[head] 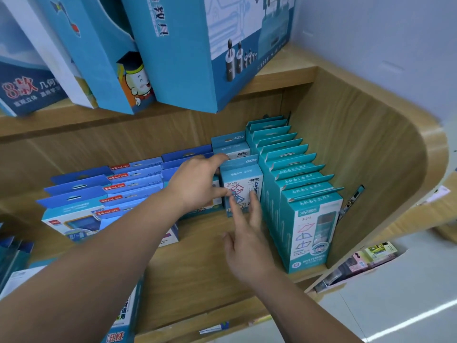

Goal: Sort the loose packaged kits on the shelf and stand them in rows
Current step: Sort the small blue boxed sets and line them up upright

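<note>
We see the front kit (243, 178) standing upright on the shelf (197, 268). It heads a short middle row, just beside the long teal row (296, 179) on its right and the blue kits (99, 191) on its left. The left hand (197, 181) holds it by its left edge, fingers (221, 158) curled over the top and thumb on the face. The right hand (247, 246) is spread, its straight fingertips (254, 201) touching the box's lower front.
</note>
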Demonstrator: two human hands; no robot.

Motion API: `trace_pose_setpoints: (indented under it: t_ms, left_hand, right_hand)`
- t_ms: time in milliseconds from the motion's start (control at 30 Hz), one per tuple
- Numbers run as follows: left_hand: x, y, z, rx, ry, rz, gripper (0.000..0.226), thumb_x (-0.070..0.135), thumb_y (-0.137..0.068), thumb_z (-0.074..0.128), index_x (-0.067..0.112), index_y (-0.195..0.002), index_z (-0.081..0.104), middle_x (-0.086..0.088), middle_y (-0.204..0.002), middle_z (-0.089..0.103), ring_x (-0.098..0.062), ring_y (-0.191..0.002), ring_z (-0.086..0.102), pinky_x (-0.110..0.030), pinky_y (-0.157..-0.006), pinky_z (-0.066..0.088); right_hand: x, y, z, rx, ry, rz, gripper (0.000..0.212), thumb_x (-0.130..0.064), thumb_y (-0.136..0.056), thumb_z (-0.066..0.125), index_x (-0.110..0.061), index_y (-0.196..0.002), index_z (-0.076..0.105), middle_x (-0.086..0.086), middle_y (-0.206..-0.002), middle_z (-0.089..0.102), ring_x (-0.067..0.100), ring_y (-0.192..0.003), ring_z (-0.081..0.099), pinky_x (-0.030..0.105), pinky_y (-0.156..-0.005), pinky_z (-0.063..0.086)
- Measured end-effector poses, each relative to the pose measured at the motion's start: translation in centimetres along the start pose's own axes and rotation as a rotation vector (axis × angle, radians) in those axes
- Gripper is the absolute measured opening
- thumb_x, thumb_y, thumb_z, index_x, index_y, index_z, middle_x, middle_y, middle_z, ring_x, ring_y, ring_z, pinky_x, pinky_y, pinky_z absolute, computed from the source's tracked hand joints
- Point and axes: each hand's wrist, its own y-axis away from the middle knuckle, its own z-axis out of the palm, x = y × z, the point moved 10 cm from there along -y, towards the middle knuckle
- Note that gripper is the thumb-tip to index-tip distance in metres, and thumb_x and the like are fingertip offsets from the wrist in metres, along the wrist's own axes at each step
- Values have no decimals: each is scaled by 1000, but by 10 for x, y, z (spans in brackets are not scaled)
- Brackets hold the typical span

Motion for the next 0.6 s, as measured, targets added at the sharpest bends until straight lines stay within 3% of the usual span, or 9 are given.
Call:
trace_pose_setpoints:
  t_ms: [133,300,500,600]
  left_hand:
    - [-3,6,-11,175,54,5,78,38,-70,88,20,-138,53,-1,-109,73,-23,-102,64,-33,-78,47]
    - [-7,12,-21,305,50,0,70,28,-68,89,17,-130,59,-9,-106,68,-29,-91,66,-41,-76,56]
    - [-30,25,-30,278,-143,-38,38,19,-67,87,11,-102,74,-11,-94,68,-36,-89,64,-42,-72,55]
    - [-42,33,-27,208,-251,-91,20,20,-76,78,12,-95,76,-9,-93,68,-35,-89,63,-38,-69,51]
  right_hand:
    - [8,-7,4,-13,12,49,82,-24,-99,53,-43,-157,-2,-19,-155,-40,20,-147,33,30,-98,45]
    - [10,-23,8,-31,15,44,80,-20,-99,52,-39,-158,2,-17,-157,-38,19,-152,19,30,-109,36]
    - [8,-40,5,13,38,30,78,-17,-96,53,-32,-159,10,-16,-159,-34,22,-152,22,28,-112,32]
    - [-2,-42,0,53,71,-33,75,-17,-96,55,-26,-160,15,-18,-158,-35,24,-141,41,35,-107,45]
